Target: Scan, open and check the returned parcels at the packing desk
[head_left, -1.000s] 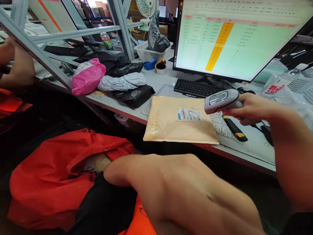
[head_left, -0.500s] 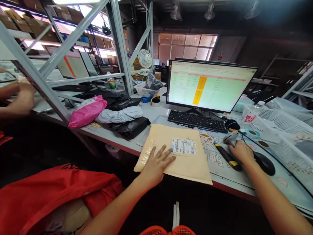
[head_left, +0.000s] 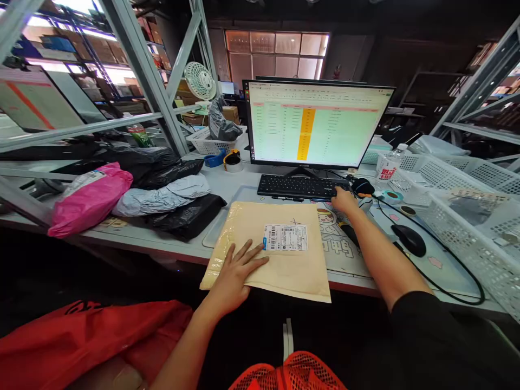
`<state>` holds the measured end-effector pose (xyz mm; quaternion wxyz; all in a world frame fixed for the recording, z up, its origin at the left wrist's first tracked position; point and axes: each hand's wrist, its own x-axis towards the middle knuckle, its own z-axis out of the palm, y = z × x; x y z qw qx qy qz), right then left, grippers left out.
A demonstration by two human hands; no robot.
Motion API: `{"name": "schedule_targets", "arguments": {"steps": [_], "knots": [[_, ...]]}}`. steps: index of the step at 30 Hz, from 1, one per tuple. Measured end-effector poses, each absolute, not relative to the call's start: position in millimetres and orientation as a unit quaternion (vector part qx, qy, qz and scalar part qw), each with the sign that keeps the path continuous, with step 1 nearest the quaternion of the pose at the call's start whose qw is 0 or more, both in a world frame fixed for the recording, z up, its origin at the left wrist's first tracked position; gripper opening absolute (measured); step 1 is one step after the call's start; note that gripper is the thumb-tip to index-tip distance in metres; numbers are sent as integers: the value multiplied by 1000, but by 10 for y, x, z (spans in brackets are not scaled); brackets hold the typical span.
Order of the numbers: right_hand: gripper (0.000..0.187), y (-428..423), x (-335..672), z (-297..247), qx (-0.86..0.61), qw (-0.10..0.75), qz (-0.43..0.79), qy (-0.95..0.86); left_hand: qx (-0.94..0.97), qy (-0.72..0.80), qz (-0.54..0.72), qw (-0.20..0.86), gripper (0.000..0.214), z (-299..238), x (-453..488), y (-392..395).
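Note:
My left hand (head_left: 234, 273) lies flat with spread fingers on a yellow padded envelope (head_left: 280, 276), left of its white shipping label (head_left: 286, 238). The envelope's near edge overhangs the desk. At the right end of the black keyboard (head_left: 296, 186), my right hand (head_left: 344, 201) reaches down with a finger at the keys and holds nothing that I can see; its other fingers are partly hidden. A grey handheld scanner (head_left: 366, 204) lies just right of that hand, partly behind the forearm. Under the wrist, a black-and-yellow utility knife (head_left: 348, 232) is partly covered.
Behind the keyboard stands a monitor (head_left: 317, 127) showing a spreadsheet. Pink (head_left: 92, 199), grey and black parcels lie at the left beside a metal frame (head_left: 144, 70). White baskets (head_left: 471, 227), a bottle (head_left: 390, 165) and a mouse (head_left: 409, 239) with a cable occupy the right.
My right hand has let go of the scanner and moved left and forward to the keyboard. The left hand stays on the envelope. The view has turned somewhat right.

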<state>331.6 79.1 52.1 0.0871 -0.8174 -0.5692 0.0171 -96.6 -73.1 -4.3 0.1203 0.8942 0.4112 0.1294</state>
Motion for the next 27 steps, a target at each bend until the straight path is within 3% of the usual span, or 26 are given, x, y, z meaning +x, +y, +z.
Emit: {"name": "schedule_targets", "arguments": {"steps": [12, 16, 20, 24, 27], "knots": [[54, 1103, 3335, 607, -803, 37, 54, -592, 891, 415, 141, 121, 98, -39, -948, -770], [57, 622, 3257, 659, -771, 39, 44, -634, 882, 420, 185, 102, 79, 42, -1074, -789], [61, -250, 3310, 393, -756, 7, 15, -654, 841, 474, 258, 47, 51, 459, -1250, -811], [63, -749, 3435, 117, -753, -16, -72, -653, 818, 516, 251, -45, 29, 1138, -1210, -753], [62, -727, 3453, 52, -776, -21, -92, -624, 800, 540, 239, -106, 37, 1679, -1033, -639]]}}
